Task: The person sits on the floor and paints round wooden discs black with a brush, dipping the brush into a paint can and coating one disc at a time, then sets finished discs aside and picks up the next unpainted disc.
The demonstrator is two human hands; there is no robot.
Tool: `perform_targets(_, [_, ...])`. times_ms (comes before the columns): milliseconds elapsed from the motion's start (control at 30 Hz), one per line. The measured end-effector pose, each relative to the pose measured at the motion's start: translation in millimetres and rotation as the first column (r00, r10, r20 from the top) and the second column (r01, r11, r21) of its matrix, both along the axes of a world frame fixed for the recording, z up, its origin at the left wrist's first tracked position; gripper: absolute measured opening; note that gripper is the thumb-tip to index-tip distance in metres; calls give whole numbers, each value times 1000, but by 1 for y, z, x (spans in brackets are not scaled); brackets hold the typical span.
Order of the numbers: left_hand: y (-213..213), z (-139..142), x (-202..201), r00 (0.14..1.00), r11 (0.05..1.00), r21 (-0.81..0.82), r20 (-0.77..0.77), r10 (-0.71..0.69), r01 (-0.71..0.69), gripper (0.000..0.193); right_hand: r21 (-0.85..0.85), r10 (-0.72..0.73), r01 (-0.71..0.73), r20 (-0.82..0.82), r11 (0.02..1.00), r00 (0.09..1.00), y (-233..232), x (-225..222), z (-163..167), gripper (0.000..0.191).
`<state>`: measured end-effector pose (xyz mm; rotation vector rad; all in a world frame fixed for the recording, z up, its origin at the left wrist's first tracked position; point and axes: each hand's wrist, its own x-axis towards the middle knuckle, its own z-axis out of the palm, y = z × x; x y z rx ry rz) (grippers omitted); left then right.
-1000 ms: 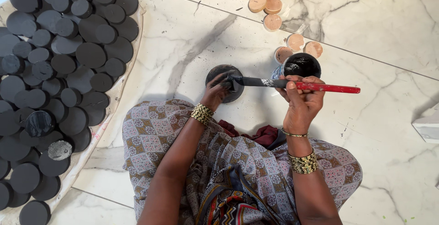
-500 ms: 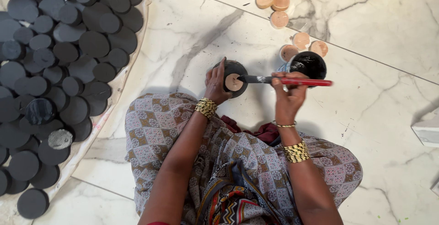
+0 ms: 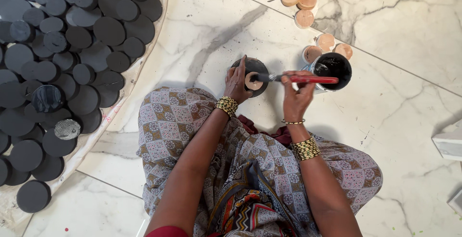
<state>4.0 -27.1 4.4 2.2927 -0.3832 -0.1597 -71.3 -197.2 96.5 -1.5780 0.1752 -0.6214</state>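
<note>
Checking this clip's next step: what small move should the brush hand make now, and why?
Probably sweep the brush across the small disc in the left hand. The disc's face is bare tan, the bristle tip sits at its edge, and the right hand holds the red handle beside the paint pot.

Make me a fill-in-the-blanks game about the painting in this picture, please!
1. The right hand holds a paintbrush with a ____ handle.
2. The left hand steadies a small round disc on the ____ marble floor.
3. The cup by the right hand is full of ____ paint.
4. The finished discs lie on the person's ____ side.

Missing words: red; white; black; left
</note>
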Motion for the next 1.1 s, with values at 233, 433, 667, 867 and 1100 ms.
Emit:
perform_targets(233, [1,6,-1,999,1000,7,-32,1,-1,142,117,-47,40,50,992,998,-1,7,-12,38])
perform_targets(433, [2,9,-3,1000,1000,-15,18,21,-21,143,-35,16,-20,-100,999,995,-2,2,-10,38])
perform_targets(667, [2,10,-3,1000,999,37,-17,-11,12,149,-45,-25,24,-38,999,999,-7,2,-4,36])
perform_targets(867, [5,6,-3,999,999,8,-26,-31,31,151,-95,-13,7,-62,995,998,-17,7,2,39])
perform_targets(1100, [3,-4,-3,999,1000,-1,-46,-17,17,147,90,-274,261,199,961,941,-98,-28,72,40])
